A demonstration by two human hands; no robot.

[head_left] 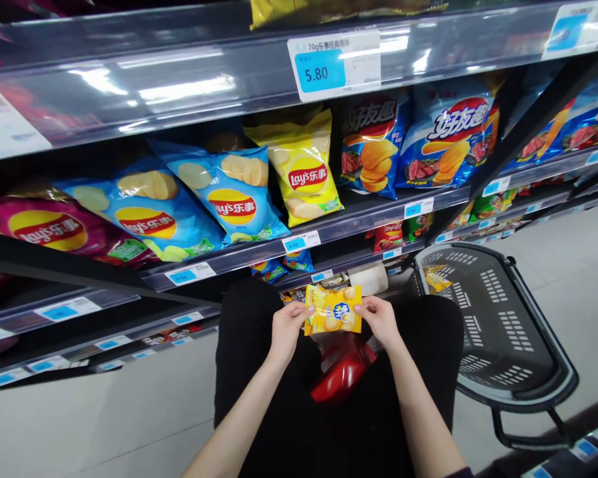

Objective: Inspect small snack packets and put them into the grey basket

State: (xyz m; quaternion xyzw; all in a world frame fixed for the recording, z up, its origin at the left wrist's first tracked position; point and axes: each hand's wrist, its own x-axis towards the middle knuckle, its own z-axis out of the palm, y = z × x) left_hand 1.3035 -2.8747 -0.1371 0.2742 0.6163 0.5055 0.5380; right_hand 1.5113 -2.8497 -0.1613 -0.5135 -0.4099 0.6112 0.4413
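Note:
A small yellow snack bag is stretched between my two hands, above my lap. My left hand pinches its left edge between thumb and fingers. On the opposite edge, my right hand grips it the same way. The bag's printed front faces up toward me. Below it, between my knees, lies a shiny red thing whose kind I cannot make out; the bag and my leg cover part of it.
A dark shopping basket stands on the floor at right with a yellow packet inside. Ahead, a shelf bears blue chip bags, a yellow chip bag and a magenta one. An upper shelf edge juts out overhead.

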